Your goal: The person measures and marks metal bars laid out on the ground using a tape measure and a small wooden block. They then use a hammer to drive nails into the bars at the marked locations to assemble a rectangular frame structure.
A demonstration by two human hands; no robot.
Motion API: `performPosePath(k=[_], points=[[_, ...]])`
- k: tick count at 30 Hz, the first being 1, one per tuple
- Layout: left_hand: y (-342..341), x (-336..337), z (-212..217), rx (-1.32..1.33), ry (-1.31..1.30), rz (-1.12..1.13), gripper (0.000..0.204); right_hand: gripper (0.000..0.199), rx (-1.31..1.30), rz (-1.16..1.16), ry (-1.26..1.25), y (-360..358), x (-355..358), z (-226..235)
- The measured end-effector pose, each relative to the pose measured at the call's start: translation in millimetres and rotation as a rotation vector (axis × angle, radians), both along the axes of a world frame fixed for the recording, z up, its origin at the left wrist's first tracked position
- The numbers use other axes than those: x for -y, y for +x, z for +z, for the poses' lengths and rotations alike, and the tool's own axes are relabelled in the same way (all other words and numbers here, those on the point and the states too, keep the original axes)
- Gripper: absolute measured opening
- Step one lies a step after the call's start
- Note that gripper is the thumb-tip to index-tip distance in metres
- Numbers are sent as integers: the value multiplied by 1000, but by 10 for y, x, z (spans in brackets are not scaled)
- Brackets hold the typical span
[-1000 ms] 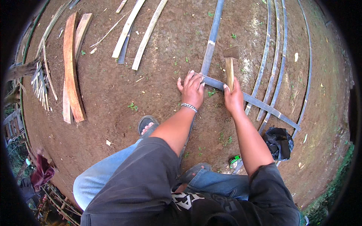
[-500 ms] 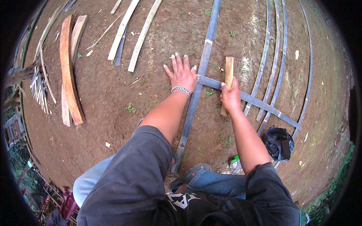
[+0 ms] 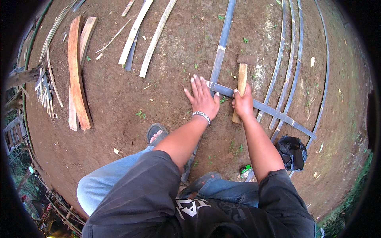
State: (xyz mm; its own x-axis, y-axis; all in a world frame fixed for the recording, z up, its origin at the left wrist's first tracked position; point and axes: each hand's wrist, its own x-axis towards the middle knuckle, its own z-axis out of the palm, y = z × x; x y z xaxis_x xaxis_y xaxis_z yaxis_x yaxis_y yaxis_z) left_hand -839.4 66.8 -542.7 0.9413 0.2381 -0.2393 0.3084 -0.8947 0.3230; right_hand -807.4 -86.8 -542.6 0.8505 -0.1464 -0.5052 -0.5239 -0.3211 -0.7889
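Observation:
My right hand (image 3: pixel 243 104) is wrapped round the wooden handle of a hammer (image 3: pixel 242 75). The hammer's dark, rusty-looking head is at the far end of the handle, over the ground. Flat and open, with fingers stretched forward, my left hand (image 3: pixel 203 98) rests on a long dark flat strip (image 3: pixel 220 51), just beside where a shorter cross strip (image 3: pixel 278 112) overlaps it. The hand hides part of the long strip. From that joint the cross strip runs right, beneath my right hand and hammer, and over several other long strips (image 3: pixel 286 87).
Wooden boards (image 3: pixel 77 75) and pale slats (image 3: pixel 156 39) lie on the brown soil to the left. At the right are a black plastic bag (image 3: pixel 291 152) and a small green item (image 3: pixel 246 169). My sandalled foot (image 3: pixel 157 134) is behind my left forearm.
My left hand has shifted right and slightly nearer, onto the long strip by the joint. The hammer's head, blurred before, now shows clearly. My left foot has come into view.

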Motion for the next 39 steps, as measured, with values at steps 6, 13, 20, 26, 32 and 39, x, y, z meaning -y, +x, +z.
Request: performPosePath(k=[6, 13, 20, 26, 32, 39], points=[[-8, 153, -118, -47, -25, 166, 113, 56, -45, 19, 34, 30, -2, 52], [31, 245, -49, -32, -63, 181, 118, 52, 20, 165, -204, -116, 202, -23], [2, 158, -90, -21, -93, 200, 118, 50, 285, 547, -269, -600, 282, 442], [23, 138, -24, -101, -85, 181, 111, 49, 314, 652, -338, -788, 281, 457], [17, 137, -24, -121, -84, 179, 108, 48, 298, 629, -340, -757, 276, 366], [12, 163, -35, -75, -112, 186, 111, 49, 80, 664, -401, -735, 210, 463]])
